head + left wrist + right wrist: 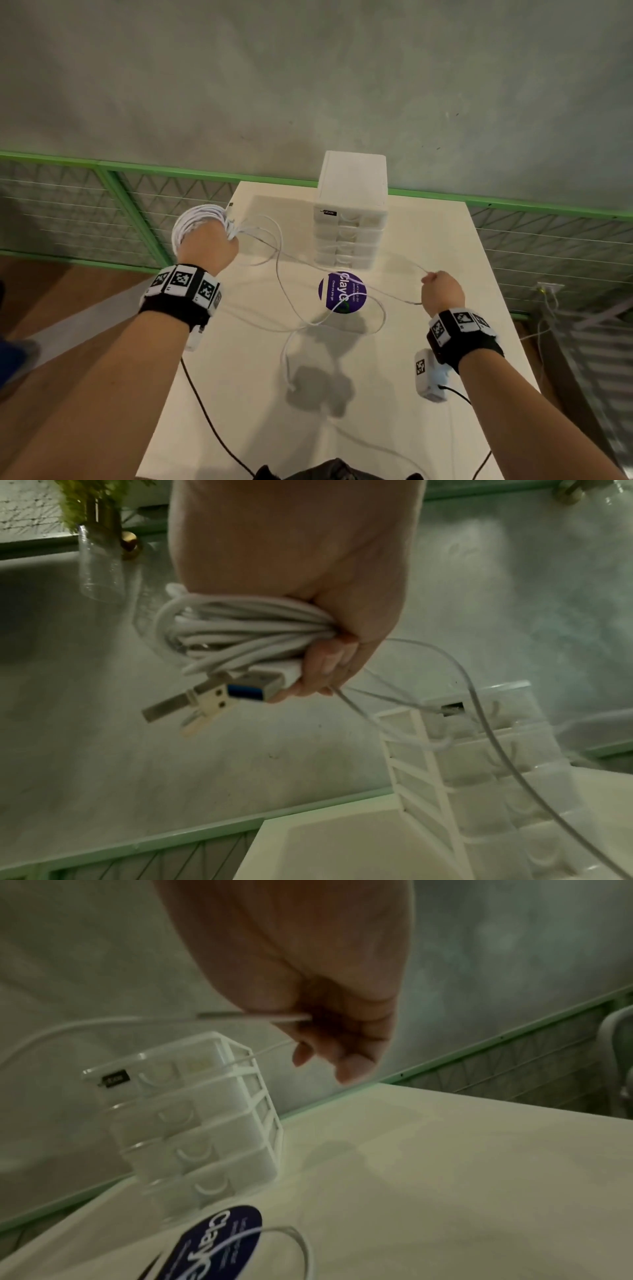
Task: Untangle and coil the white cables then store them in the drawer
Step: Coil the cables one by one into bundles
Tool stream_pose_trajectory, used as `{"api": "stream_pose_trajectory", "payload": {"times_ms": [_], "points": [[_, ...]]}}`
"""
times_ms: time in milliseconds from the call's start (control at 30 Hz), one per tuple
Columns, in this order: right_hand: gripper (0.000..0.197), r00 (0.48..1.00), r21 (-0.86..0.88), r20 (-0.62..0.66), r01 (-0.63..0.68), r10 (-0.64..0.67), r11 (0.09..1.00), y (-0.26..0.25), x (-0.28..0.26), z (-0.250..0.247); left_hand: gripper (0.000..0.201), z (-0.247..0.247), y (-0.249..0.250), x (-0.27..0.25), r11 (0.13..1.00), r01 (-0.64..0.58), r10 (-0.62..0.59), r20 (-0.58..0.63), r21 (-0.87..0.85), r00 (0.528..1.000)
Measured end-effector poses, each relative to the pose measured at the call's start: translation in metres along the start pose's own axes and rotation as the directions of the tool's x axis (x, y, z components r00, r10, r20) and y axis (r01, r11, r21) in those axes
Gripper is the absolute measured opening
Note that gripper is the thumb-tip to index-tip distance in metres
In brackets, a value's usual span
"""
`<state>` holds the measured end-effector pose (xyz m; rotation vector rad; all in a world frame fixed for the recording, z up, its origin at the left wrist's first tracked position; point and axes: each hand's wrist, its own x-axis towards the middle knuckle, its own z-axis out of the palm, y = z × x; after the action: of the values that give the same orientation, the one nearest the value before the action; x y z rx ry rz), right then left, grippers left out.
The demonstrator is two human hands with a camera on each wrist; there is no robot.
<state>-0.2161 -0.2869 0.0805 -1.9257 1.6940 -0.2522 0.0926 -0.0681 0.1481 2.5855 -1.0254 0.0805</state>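
Left hand [209, 245] fingers clamped round coiled white cables [240, 631], USB plugs [219, 696] poking out below fingertips. Right hand [442, 291] pinches one loose strand [240, 1014]. Rest of that cable lies looped on table [428, 240] between hands, crossing itself near purple sticker [342, 291]. Risk: pulling tight cinches that crossing into a knot, or snags drawer unit [351, 219].

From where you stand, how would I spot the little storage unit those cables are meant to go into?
Look at the white table, along its far edge by the green-framed mesh fence. There stands a small white plastic drawer tower, just beyond a round purple sticker. It is the only upright thing on the table, with four stacked translucent drawers.
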Motion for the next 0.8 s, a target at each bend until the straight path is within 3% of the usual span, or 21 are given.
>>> {"api": "stream_pose_trajectory", "payload": {"times_ms": [200, 267, 333, 367, 433, 500, 533, 600, 667, 733, 800], "points": [[0.034, 0.973, -0.275, 0.227, 0.110, -0.046, 0.955, -0.022, -0.013, 0.017, 0.026, 0.007, 0.030, -0.012, 0.989, -0.102, 0.111, 0.080, -0.105, 0.991], [0.035, 0.979, -0.290, 0.200, 0.087, -0.029, 0.953, -0.039, -0.021, 0.019, 0.027, 0.011, 0.045, -0.018, 0.982, -0.129, 0.147, 0.129, -0.137, 0.981], [0.044, 0.981, -0.193, 0.100, 0.181, -0.164, 0.964, -0.056, -0.030, 0.018, 0.027, 0.015, 0.058, -0.021, 0.965, -0.175, 0.208, 0.167, -0.193, 0.964], [0.049, 0.950, -0.075, 0.069, 0.308, -0.303, 0.948, -0.064, -0.037, 0.015, 0.029, 0.017, 0.065, -0.022, 0.957, -0.185, 0.229, 0.185, -0.225, 0.956], [0.055, 0.829, 0.254, 0.068, 0.524, -0.555, 0.813, -0.085, -0.057, 0.006, 0.036, 0.016, 0.079, -0.022, 0.944, -0.182, 0.244, 0.210, -0.274, 0.947], [0.065, 0.718, 0.401, 0.143, 0.588, -0.682, 0.703, -0.100, -0.070, 0.007, 0.041, 0.013, 0.091, -0.021, 0.937, -0.181, 0.247, 0.202, -0.298, 0.948], [0.069, 0.697, 0.413, 0.167, 0.593, -0.698, 0.691, -0.103, -0.071, 0.011, 0.042, 0.010, 0.096, -0.021, 0.933, -0.177, 0.245, 0.190, -0.314, 0.951], [0.057, 0.716, 0.433, 0.148, 0.573, -0.682, 0.696, -0.101, -0.066, 0.022, 0.042, 0.003, 0.099, -0.018, 0.918, -0.165, 0.234, 0.156, -0.361, 0.960], [0.026, 0.785, 0.424, 0.114, 0.516, -0.609, 0.744, -0.089, -0.056, 0.028, 0.047, -0.004, 0.094, -0.012, 0.895, -0.146, 0.218, 0.128, -0.421, 0.968], [0.024, 0.830, 0.195, 0.096, 0.525, -0.549, 0.828, -0.076, -0.048, 0.028, 0.047, -0.010, 0.090, -0.011, 0.900, -0.150, 0.221, 0.131, -0.410, 0.966], [0.036, 0.834, 0.044, 0.043, 0.549, -0.551, 0.835, -0.073, -0.046, 0.028, 0.040, -0.011, 0.090, -0.015, 0.928, -0.156, 0.223, 0.171, -0.337, 0.960]]}}
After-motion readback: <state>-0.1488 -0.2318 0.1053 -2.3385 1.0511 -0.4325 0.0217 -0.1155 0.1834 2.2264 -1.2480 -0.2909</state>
